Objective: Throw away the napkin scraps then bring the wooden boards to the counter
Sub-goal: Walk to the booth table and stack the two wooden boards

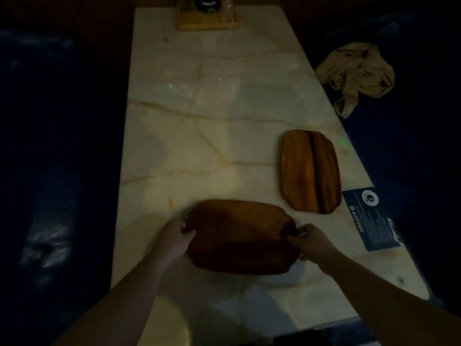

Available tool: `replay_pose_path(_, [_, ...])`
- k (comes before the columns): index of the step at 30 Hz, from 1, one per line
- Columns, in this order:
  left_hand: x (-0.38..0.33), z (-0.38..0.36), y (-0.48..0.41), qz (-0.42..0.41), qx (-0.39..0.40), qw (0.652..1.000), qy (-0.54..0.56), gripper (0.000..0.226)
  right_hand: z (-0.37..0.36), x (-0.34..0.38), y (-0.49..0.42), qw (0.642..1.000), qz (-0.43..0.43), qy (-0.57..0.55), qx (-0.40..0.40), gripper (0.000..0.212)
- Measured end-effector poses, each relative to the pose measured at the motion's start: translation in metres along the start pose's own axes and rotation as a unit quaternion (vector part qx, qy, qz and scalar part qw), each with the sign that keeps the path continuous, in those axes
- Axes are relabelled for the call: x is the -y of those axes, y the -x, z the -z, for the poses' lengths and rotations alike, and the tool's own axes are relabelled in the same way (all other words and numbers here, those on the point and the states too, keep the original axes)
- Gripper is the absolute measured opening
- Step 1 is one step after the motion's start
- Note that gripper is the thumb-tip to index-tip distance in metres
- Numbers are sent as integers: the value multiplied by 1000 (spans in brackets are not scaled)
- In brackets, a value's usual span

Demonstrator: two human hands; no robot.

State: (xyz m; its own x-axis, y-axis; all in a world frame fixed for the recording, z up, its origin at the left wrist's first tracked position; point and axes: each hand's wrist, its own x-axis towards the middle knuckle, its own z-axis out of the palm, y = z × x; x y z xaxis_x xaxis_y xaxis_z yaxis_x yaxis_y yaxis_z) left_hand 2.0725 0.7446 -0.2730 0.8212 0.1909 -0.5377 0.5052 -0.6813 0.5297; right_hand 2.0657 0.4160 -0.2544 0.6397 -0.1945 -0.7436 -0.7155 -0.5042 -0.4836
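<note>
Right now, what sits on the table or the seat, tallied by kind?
Boards: 2, near held at both ends by left hand and right hand, far lying flat
Card: 1
Caddy: 1
Cloth: 1, on the seat
Total: 5

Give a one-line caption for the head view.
Both hands, left hand and right hand, grip a dark rounded wooden board on a marble table.
</note>
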Motion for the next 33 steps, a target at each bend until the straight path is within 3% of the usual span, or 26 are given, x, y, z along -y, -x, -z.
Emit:
replay_pose_path(3, [1, -1, 6, 11, -25, 999, 29, 14, 3, 2, -2, 997, 24, -69, -5, 33])
replay_pose_path(11, [-40, -23, 36, 62, -57, 980, 180, 37, 55, -9, -22, 981, 98, -168, 8, 26])
replay_pose_path(21, [-137, -98, 29, 79, -33, 981, 174, 22, 169, -3, -82, 957, 155, -241, 47, 43])
replay_pose_path(24, [-155, -122, 20, 103, 3, 964, 246, 21, 195, 16, -110, 955, 167, -246, 16, 38])
replay_pose_path(28, [-178, -156, 16, 166, 9, 913, 373, 17, 211, 48, -156, 953, 167, -251, -21, 31])
replay_pose_path(33, [-195, -179, 17, 189, 22, 892, 410, 17, 211, 72, -194, 958, 191, -211, -22, 27])
